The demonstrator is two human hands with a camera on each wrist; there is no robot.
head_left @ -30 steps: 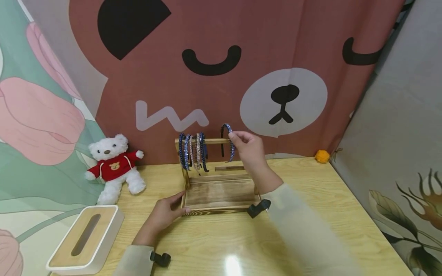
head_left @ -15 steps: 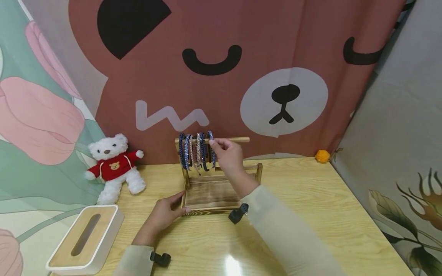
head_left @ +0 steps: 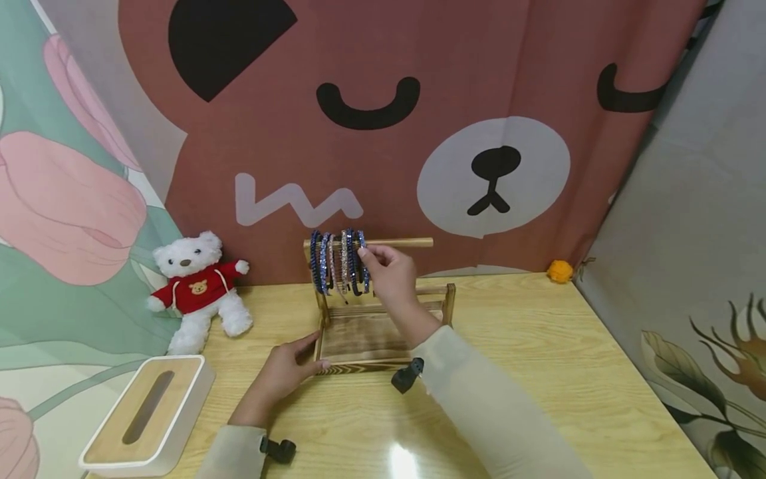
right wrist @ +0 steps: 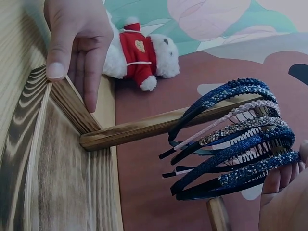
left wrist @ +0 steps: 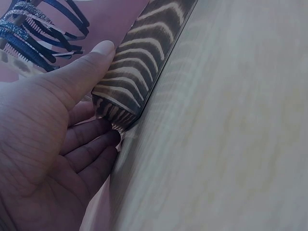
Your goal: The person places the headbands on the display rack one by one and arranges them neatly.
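My right hand (head_left: 390,278) pinches a glittery blue headband (right wrist: 245,169) between thumb and fingers. It hangs over the wooden bar (head_left: 413,242) of a headband stand (head_left: 359,332), at the right end of a row of several headbands (head_left: 324,266). These are dark blue, blue, pink and silvery, bunched toward the bar's left end. Down at the stand's front left corner, my left hand (head_left: 280,376) holds the base, thumb on the front rail (left wrist: 139,57) and fingers round the end. The right hand's curled fingers are partly cut off in the right wrist view.
A white teddy bear (head_left: 200,286) in a red sweater sits left of the stand. Nearer on the left lies a white tissue box (head_left: 149,412) with a wooden top. An orange ball (head_left: 559,271) is at the table's back right. Patterned curtains hang behind.
My right hand has moved left along the bar with the blue headband, bringing it up beside the other headbands. My left hand has stayed at the stand's corner.
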